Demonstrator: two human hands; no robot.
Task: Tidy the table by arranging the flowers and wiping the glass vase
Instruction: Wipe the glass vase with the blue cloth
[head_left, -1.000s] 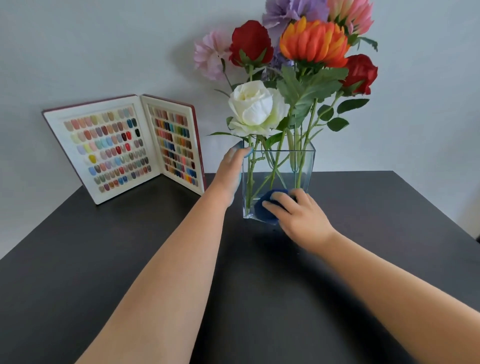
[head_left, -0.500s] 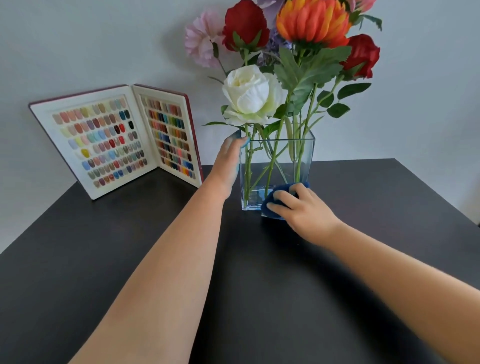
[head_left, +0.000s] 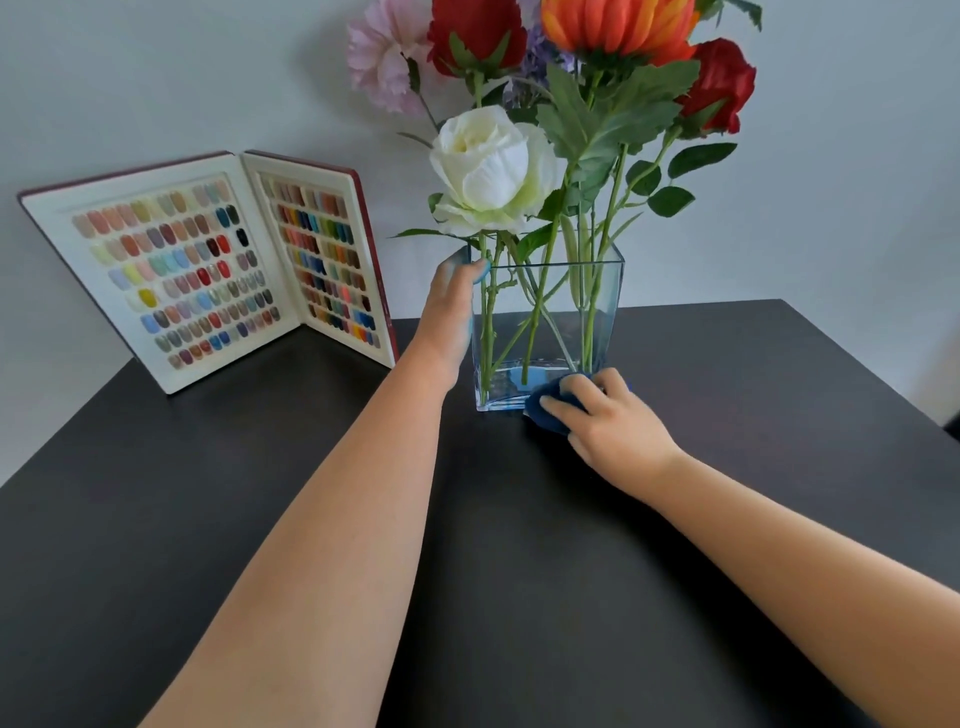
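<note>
A square clear glass vase (head_left: 550, 301) stands on the black table (head_left: 498, 571) at the back centre, holding several flowers: a white rose (head_left: 488, 166), red, pink and orange blooms on green stems. My left hand (head_left: 449, 312) lies flat against the vase's left wall, fingertips at its rim. A dark blue cloth (head_left: 548, 408) is pressed to the vase's lower right front corner under my right hand (head_left: 608, 421). Most of the cloth is hidden under that hand.
An open nail-colour sample book (head_left: 208, 270) stands upright at the back left, leaning near the white wall. The table's right edge runs close to the vase's right side.
The right hand and cloth slid down and to the right along the vase's front, from mid-bottom to the lower right corner. The left hand kept its place on the vase.
</note>
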